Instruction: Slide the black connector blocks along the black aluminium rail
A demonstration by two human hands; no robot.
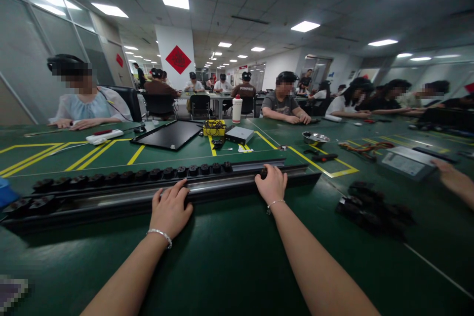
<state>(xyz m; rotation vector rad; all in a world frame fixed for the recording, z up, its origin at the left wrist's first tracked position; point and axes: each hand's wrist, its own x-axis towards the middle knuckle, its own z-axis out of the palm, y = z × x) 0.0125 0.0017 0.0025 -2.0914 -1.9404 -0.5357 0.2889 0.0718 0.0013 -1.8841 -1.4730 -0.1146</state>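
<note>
A long black rail [222, 183] with a shiny metal channel lies across the table in front of me. My left hand [169, 212] rests on its near edge, fingers spread and stretched out. At the right part of the rail, my right hand [272, 185] has its fingers closed round a small black part [264, 173], mostly hidden by the hand. Along the rail's far side runs a row of knobby black parts [141, 175]. Two more black parts [42, 202] sit at its left end. A blurred heap of black parts [370, 210] lies on the table to my right.
Across the green table [229, 266] lie a black flat panel [168, 134], a yellow box of cables [215, 127], a grey drive [240, 135], a metal bowl [315, 137] and a power supply [407, 163]. Another person's hand [454, 177] reaches in at right. Several people sit around.
</note>
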